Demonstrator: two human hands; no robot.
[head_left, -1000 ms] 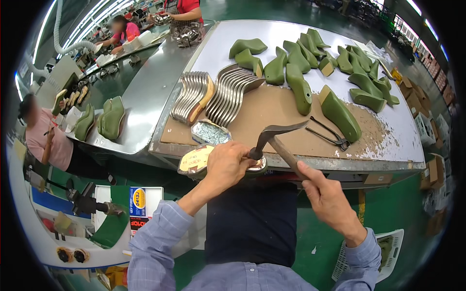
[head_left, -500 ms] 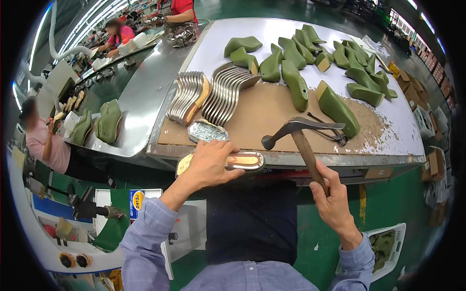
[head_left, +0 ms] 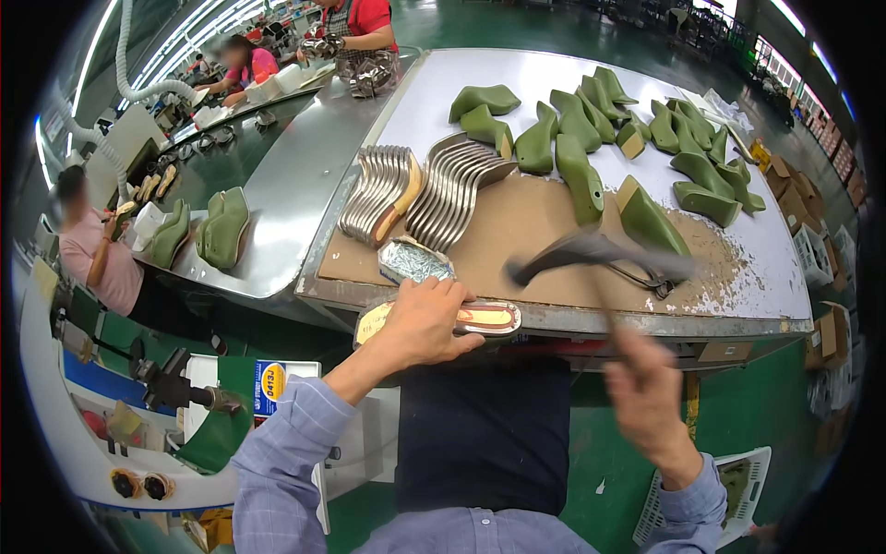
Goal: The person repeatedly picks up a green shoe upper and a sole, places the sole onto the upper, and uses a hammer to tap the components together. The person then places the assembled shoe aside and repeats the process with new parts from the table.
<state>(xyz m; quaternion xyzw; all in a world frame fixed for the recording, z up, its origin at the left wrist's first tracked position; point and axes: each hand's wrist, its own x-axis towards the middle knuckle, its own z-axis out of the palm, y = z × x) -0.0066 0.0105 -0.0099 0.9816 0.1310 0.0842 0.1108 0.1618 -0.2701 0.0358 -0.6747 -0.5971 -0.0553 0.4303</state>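
Observation:
My left hand [head_left: 426,323] grips a shoe last lying sole up at the table's near edge. Its insole [head_left: 489,317] is yellow with a reddish-brown border, and my fingers cover its middle. In my right hand [head_left: 648,395] is the wooden handle of a hammer [head_left: 591,258]; hand and hammer are smeared by motion. The dark hammer head hangs over the table's front, to the right of the last. Just beyond my left fingers sits an open box of small nails [head_left: 417,263]. Dark pincers [head_left: 646,279] lie partly hidden behind the hammer head.
Curved metal-edged insoles [head_left: 457,198] stand in two rows behind the nail box. Several green shoe lasts [head_left: 580,180] cover the table's far part. A white basket [head_left: 752,489] is on the floor at right. Co-workers [head_left: 101,245] are at the left bench and beyond.
The hammer has gone from sharp to blurred, swinging in my right hand. My left hand stays on the last. The whole view has shifted slightly.

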